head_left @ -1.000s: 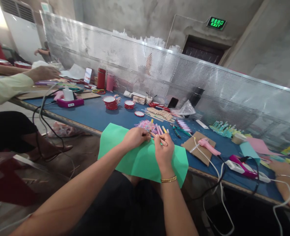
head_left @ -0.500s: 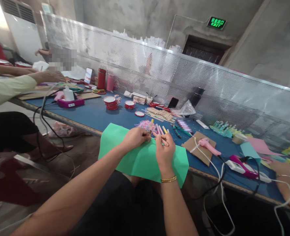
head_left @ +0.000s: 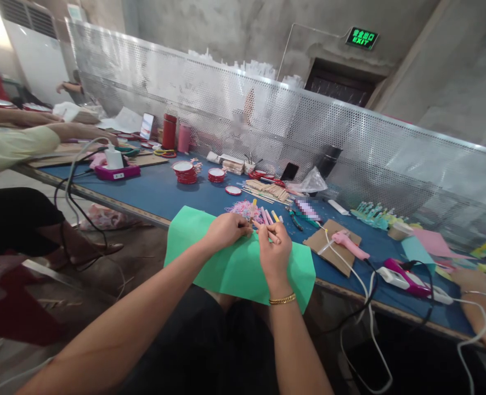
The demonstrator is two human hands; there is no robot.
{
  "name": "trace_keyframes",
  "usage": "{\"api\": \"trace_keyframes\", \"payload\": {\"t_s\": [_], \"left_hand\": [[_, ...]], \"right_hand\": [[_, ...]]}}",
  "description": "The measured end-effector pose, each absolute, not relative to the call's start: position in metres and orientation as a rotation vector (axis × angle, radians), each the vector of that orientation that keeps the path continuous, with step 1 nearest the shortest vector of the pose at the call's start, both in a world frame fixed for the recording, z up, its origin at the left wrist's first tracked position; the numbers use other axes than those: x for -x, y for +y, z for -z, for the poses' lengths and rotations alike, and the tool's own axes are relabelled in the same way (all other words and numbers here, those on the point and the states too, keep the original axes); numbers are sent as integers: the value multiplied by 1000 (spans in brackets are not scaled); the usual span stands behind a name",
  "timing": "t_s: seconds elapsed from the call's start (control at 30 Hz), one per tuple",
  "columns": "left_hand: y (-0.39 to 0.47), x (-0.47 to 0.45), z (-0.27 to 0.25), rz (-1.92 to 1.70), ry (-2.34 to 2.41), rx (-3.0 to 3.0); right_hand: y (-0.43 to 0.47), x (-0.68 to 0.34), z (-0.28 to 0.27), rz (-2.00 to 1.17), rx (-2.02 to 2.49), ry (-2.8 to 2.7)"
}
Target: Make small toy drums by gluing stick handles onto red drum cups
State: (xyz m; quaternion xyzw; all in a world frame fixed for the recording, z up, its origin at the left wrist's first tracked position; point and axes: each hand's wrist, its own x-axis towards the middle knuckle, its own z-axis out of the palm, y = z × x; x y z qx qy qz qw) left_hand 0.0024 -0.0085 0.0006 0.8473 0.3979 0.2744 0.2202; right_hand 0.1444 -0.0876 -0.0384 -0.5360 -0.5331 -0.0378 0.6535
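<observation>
My left hand (head_left: 226, 229) is closed in a pinch above a green sheet (head_left: 226, 269) lying over my lap and the table's edge. What its fingertips grip is too small to make out; a thin stick with a yellow end (head_left: 254, 204) shows just beyond them. My right hand (head_left: 276, 249) is closed around a pale pink pen-like stick (head_left: 273, 236), its tip pointing at the left fingertips. Behind the hands lies a heap of pink and purple shreds (head_left: 243, 209). Beside it are pink sticks (head_left: 266, 215) and a yellow one (head_left: 275, 215).
On the blue table (head_left: 144, 189) are stacked red-rimmed discs (head_left: 185, 173), wooden sticks (head_left: 267, 190), pliers (head_left: 295, 220) and a pink glue gun (head_left: 350, 244) on cardboard (head_left: 329, 249). Cables hang off the front edge by a purple power strip (head_left: 413, 282). Co-workers' arms reach in at left and right.
My right fingers have shifted slightly on the pale pink stick, near the left fingertips. The left hand is almost still. The co-worker's arm at left has moved a little.
</observation>
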Motion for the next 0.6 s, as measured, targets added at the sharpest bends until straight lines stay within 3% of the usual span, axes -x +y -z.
{"api": "trace_keyframes", "payload": {"t_s": [0.6], "left_hand": [[-10, -2, -3, -731, 1124, -2344]], "right_hand": [[-87, -145, 39, 112, 1224, -1196]]}}
